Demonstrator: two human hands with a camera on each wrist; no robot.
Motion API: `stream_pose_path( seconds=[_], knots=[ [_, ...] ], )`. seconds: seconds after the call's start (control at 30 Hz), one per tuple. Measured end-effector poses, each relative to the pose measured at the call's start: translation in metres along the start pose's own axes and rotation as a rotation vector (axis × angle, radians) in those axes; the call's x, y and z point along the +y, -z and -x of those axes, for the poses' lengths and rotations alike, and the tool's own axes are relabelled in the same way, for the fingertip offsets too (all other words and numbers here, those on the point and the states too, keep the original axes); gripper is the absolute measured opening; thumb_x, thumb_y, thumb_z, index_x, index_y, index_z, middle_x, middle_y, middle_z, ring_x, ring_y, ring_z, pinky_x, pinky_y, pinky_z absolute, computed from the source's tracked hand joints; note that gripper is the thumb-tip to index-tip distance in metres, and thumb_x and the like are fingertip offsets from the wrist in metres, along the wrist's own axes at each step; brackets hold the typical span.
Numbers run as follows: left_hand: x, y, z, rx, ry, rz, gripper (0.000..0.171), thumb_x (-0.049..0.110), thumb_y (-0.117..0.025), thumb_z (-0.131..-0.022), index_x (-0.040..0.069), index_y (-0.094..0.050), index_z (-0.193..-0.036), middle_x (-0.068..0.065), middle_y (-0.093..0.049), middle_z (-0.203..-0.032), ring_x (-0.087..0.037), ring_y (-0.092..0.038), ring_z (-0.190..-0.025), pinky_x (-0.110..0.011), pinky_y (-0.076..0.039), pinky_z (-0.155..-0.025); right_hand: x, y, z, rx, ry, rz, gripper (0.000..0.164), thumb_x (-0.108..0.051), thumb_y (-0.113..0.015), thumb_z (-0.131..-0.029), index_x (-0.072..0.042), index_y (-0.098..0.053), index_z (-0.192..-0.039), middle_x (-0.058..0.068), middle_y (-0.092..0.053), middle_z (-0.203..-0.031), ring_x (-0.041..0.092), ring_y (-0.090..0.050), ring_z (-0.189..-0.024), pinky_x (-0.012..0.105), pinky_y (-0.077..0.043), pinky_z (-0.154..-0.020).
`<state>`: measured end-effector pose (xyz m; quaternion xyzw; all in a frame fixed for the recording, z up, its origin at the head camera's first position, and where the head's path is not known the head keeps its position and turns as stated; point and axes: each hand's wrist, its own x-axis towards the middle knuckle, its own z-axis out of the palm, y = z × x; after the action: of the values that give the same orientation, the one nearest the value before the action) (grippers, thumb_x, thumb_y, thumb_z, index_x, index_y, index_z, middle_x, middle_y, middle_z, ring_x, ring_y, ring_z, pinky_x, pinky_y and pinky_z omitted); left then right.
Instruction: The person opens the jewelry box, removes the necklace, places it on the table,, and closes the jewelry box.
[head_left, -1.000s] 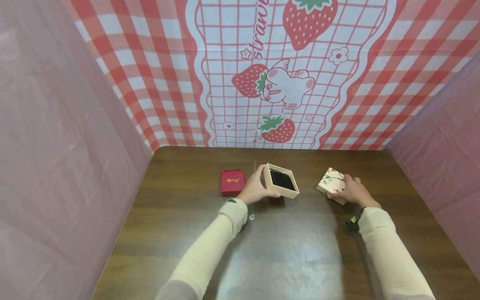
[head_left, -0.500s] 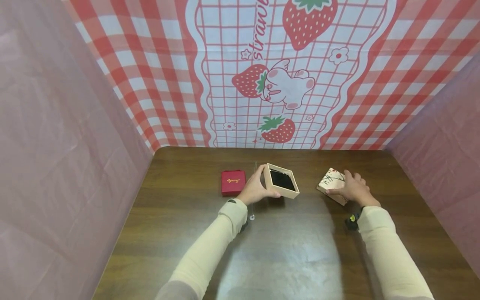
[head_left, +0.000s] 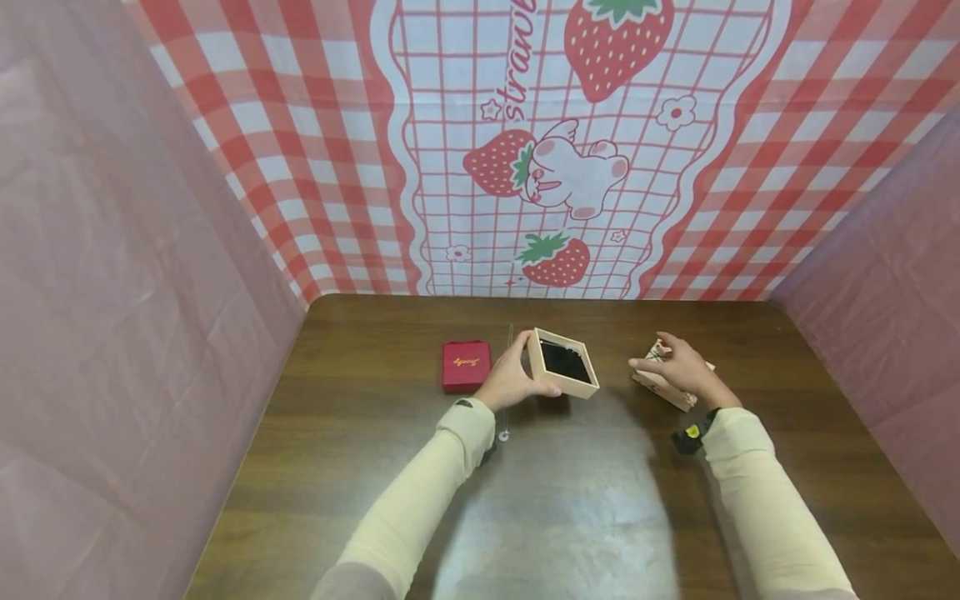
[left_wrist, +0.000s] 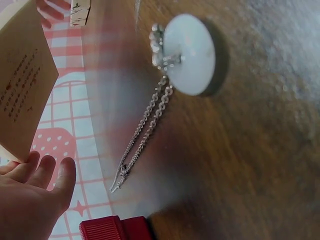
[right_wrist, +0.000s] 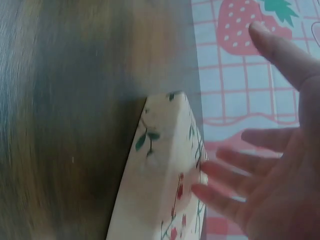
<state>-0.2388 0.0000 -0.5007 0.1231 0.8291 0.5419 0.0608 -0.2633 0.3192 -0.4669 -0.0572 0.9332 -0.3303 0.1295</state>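
My left hand [head_left: 514, 377] grips a cream jewelry box bottom [head_left: 579, 388] by its left side, thumb at the near edge and fingers at the far one. A black insert [head_left: 566, 360] lies inside it; its underside [left_wrist: 22, 90] shows printed text in the left wrist view. My right hand [head_left: 678, 368] is over the cream flower-patterned box lid [head_left: 663, 390], which lies on the table. In the right wrist view its fingers are spread beside the lid [right_wrist: 160, 165], thumb apart. A silver necklace with a white round pendant [left_wrist: 192, 55] lies under my left wrist.
A small red jewelry box [head_left: 466, 367] with gold lettering sits left of my left hand. The wooden table [head_left: 570, 500] ends at a strawberry-print checkered cloth [head_left: 555, 167] behind. Pink cloth walls [head_left: 127, 292] stand on both sides.
My right hand has let go of the flower-patterned lid and shifted left over it. The lid stays in place. My left hand and the box bottom have hardly moved.
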Motion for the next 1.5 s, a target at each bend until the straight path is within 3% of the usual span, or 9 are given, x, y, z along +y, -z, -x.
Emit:
stream_pose_path(
  seconds=[0.1, 0.63, 0.9, 1.5],
  knots=[
    [0.000, 0.000, 0.001, -0.003, 0.000, 0.003, 0.102, 0.029, -0.092, -0.061, 0.021, -0.035, -0.146, -0.004, -0.053, -0.138, -0.020, -0.049, -0.128, -0.047, -0.039, -0.111, -0.006, -0.004, -0.002, -0.018, 0.019, -0.070, 0.094, -0.044, -0.067, -0.089, 0.009, -0.019, -0.150, 0.037, -0.033, -0.147, 0.053, -0.037, -0.133, 0.063, -0.038, -0.105],
    [0.005, 0.002, 0.002, 0.003, -0.025, -0.028, 0.107, 0.032, -0.093, -0.060, 0.019, -0.033, -0.148, -0.005, -0.050, -0.144, -0.021, -0.046, -0.134, -0.045, -0.037, -0.114, -0.033, -0.018, -0.006, -0.075, 0.138, -0.165, 0.082, -0.032, -0.072, -0.087, 0.001, -0.030, -0.150, 0.030, -0.041, -0.148, 0.045, -0.043, -0.133, 0.055, -0.045, -0.102],
    [0.004, 0.002, 0.003, 0.001, -0.032, -0.010, 0.106, 0.031, -0.093, -0.060, 0.019, -0.034, -0.147, -0.005, -0.051, -0.143, -0.020, -0.046, -0.134, -0.045, -0.036, -0.114, -0.046, -0.028, -0.005, -0.116, 0.205, -0.208, 0.081, -0.023, -0.074, -0.085, 0.001, -0.031, -0.149, 0.030, -0.042, -0.146, 0.046, -0.044, -0.132, 0.057, -0.040, -0.106],
    [0.006, 0.004, 0.005, -0.014, -0.053, -0.009, 0.104, 0.032, -0.092, -0.062, 0.020, -0.034, -0.147, -0.004, -0.050, -0.143, -0.019, -0.045, -0.134, -0.047, -0.036, -0.114, -0.060, -0.040, -0.010, -0.228, 0.295, -0.206, 0.096, -0.020, -0.082, -0.076, 0.000, -0.026, -0.151, 0.031, -0.037, -0.149, 0.050, -0.042, -0.132, 0.054, -0.049, -0.099]
  ],
)
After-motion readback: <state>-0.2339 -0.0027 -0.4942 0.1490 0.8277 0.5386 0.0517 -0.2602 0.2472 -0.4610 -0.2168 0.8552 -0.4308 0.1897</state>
